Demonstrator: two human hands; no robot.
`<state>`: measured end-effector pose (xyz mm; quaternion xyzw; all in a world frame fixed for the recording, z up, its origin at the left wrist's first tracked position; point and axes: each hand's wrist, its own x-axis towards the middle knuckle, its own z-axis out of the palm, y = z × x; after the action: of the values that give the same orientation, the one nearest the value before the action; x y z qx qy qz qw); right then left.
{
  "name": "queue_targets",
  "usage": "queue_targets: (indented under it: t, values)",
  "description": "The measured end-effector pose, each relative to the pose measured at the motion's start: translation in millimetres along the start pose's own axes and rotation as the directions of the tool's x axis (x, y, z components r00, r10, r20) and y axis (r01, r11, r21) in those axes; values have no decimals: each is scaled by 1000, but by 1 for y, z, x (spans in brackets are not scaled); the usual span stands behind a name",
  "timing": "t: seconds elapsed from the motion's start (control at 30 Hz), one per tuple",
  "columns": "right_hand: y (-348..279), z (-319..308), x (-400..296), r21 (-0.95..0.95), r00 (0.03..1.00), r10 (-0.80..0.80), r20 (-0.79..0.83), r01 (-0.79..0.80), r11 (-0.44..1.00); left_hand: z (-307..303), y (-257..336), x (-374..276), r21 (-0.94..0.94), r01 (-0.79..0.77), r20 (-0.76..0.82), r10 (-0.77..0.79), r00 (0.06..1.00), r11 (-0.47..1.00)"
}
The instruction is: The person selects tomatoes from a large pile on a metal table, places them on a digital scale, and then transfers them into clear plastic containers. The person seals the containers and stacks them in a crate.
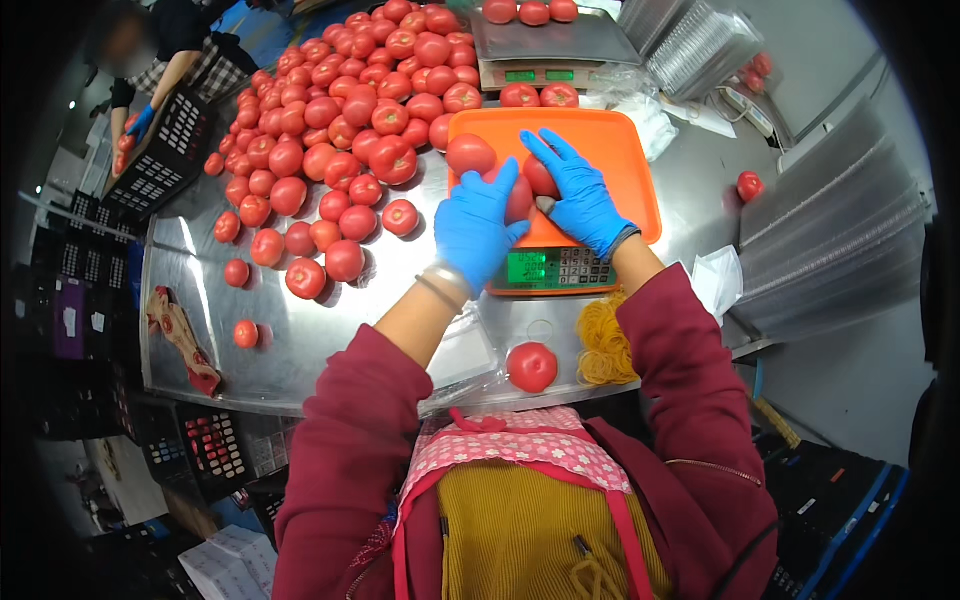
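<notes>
An orange plastic tray (pixel 619 161) sits on a digital scale (pixel 551 271) with a lit green display and a keypad. Both of my hands are over it in blue gloves. My left hand (pixel 474 229) curls its thumb and fingers around a tomato (pixel 519 202), partly covering it. Another tomato (pixel 538 178) is under the fingers of my right hand (pixel 583 196), whose thumb tip looks grey. A third tomato (pixel 470 154) rests at the tray's left side, just beyond my left fingers. Whether the gripped tomatoes touch the tray is hidden.
A large heap of tomatoes (pixel 360 105) covers the steel table's far left. A second scale (pixel 555 41) stands behind the tray. Stacked clear plastic containers (pixel 832 217) rise at right. Yellow rubber bands (pixel 604 341) and one tomato (pixel 532 367) lie near me. A co-worker handles a black crate (pixel 161 150).
</notes>
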<state>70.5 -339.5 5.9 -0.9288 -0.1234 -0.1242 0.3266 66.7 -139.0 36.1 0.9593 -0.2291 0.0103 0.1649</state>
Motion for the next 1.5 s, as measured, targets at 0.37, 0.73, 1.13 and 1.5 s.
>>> queue_targets:
  t: [0.37,0.73,1.13,1.5]
  values:
    - [8,-15,14,-25,985,-8,170,12,1000,-11,-44,42,-128,-206,-259,168,951,970]
    - [3,-27,-19,945,952,301,60,-152,290,-19,-94,19,-999,54,54,-201,978,-8]
    - [-86,26,-89,843,863,150,482,-411,-347,-50,-109,-134,-778,245,287,19,958,-578]
    - [-140,34,-103,105,857,-119,501,77,992,-30,-80,-207,-229,347,267,-284,921,909]
